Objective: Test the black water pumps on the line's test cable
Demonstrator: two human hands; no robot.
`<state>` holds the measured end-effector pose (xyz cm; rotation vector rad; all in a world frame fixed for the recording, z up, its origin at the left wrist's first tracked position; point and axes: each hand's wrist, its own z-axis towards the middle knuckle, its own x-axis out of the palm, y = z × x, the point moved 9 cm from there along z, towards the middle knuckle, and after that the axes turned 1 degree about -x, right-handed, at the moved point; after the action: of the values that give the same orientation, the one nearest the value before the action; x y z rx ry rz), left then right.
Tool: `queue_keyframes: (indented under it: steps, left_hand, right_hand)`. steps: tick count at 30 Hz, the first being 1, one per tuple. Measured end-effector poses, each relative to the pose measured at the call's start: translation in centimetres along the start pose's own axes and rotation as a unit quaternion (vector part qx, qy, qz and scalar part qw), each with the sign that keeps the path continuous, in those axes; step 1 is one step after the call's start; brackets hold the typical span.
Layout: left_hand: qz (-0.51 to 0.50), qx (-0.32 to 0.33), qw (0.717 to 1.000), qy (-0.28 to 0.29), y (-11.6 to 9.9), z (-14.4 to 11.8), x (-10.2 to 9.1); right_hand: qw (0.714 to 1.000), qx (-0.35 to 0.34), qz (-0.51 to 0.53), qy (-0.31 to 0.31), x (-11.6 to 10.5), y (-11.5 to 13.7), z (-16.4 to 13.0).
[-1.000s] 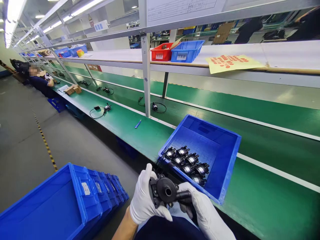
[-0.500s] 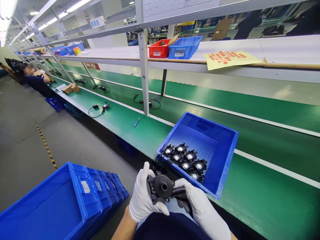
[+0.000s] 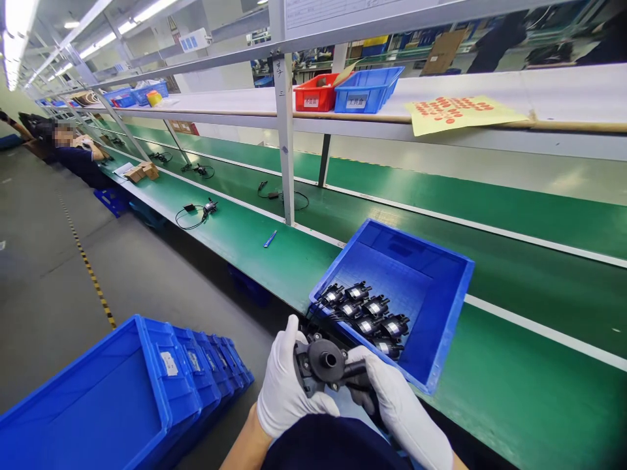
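Note:
In front of my body I hold a small black water pump [image 3: 325, 360] with both white-gloved hands. Its round face with a central pipe points up at me. My left hand [image 3: 281, 385] wraps round its left side, thumb below and fingers above. My right hand [image 3: 392, 398] closes on the side pipe at the pump's right; some of its fingers are hidden underneath. Just beyond, a blue crate [image 3: 431, 313] rests tilted over the bench edge. Several similar black pumps [image 3: 369, 307] with white labels lie in its near left corner, their cables bunched at the left wall.
Stacked blue crates [image 3: 164, 391] stand on the floor at left. The green bench [image 3: 304, 261] bears a blue cutter-like tool [image 3: 270, 239] and a cabled pump [image 3: 209, 207]. A metal post [image 3: 285, 143] rises beside the belt. Red [image 3: 313, 98] and blue bins [image 3: 365, 91] sit on the shelf. A co-worker [image 3: 73, 153] sits far left.
The held pump has tipped slightly, so its central pipe shows more from the side. A cabled item on the belt has slid left behind the post. My view has shifted a little.

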<state>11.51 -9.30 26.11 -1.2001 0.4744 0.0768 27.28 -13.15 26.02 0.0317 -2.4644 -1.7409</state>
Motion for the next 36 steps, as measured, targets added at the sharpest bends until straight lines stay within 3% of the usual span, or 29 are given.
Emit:
queue_keyframes:
  steps: [3, 6, 11, 13, 15, 17, 19, 21, 24, 26, 27, 28, 29, 33, 34, 36]
  left_hand:
    - [-0.009, -0.031, 0.999, 0.000, 0.1, -0.1, -0.1]
    - [-0.096, -0.073, 0.993, 0.009, 0.2, -0.1, -0.4]
    - [-0.336, -0.187, 0.922, 0.042, 0.3, -0.3, -1.0]
    - [-0.352, -0.233, 0.906, 0.032, 0.5, -0.6, -1.6]
    - [-0.323, -0.252, 0.911, 0.043, 0.4, -0.8, -1.9]
    - [-0.274, -0.256, 0.926, 0.053, 0.3, -0.7, -2.0]
    - [-0.297, -0.278, 0.912, 0.052, 0.7, -0.7, -1.2]
    - [-0.382, -0.312, 0.868, 0.063, 1.6, -0.8, 0.7]
    - [-0.557, -0.364, 0.741, 0.092, 2.5, -1.3, 4.4]
    - [-0.644, -0.377, 0.660, 0.089, 2.8, -1.4, 5.7]
    - [-0.666, -0.376, 0.639, 0.087, 2.7, -1.3, 6.0]
    - [-0.661, -0.368, 0.647, 0.089, 2.5, -1.2, 5.8]
    - [-0.628, -0.354, 0.687, 0.089, 2.2, -1.0, 5.2]
    - [-0.382, -0.251, 0.888, 0.056, -0.9, 0.6, -0.3]
    - [-0.318, -0.219, 0.921, 0.049, -1.8, 1.2, -1.8]
    - [-0.251, -0.171, 0.950, 0.070, -2.7, 2.4, -3.7]
  right_hand:
    - [0.997, 0.009, -0.059, -0.056, -1.1, -0.1, 0.4]
    - [0.997, 0.026, -0.049, -0.062, -1.1, -0.3, 0.8]
    - [0.977, 0.158, 0.120, -0.079, -0.8, -2.7, 1.8]
    - [0.967, 0.190, 0.144, -0.084, -0.6, -3.1, 2.3]
    - [0.969, 0.195, 0.127, -0.084, -0.1, -2.6, 2.6]
    - [0.977, 0.177, 0.087, -0.081, 0.7, -1.3, 2.6]
    - [0.987, 0.142, 0.052, -0.060, 2.1, 0.5, 2.2]
    - [0.994, 0.100, 0.036, -0.016, 3.9, 2.3, 1.5]
    - [0.995, 0.072, 0.067, 0.032, 5.6, 3.2, 0.5]
    - [0.990, 0.092, 0.101, 0.036, 5.8, 2.5, 0.2]
    - [0.988, 0.102, 0.107, 0.032, 5.8, 2.0, 0.2]
    - [0.989, 0.106, 0.096, 0.024, 5.6, 1.6, 0.3]
    - [0.992, 0.103, 0.066, 0.013, 5.3, 1.4, 0.4]
    - [0.991, 0.038, -0.120, -0.045, 4.2, 2.6, 1.3]
    - [0.992, 0.012, -0.118, -0.034, 4.5, 3.1, 1.6]
    - [1.000, -0.021, -0.010, 0.003, 5.5, 3.5, 2.0]
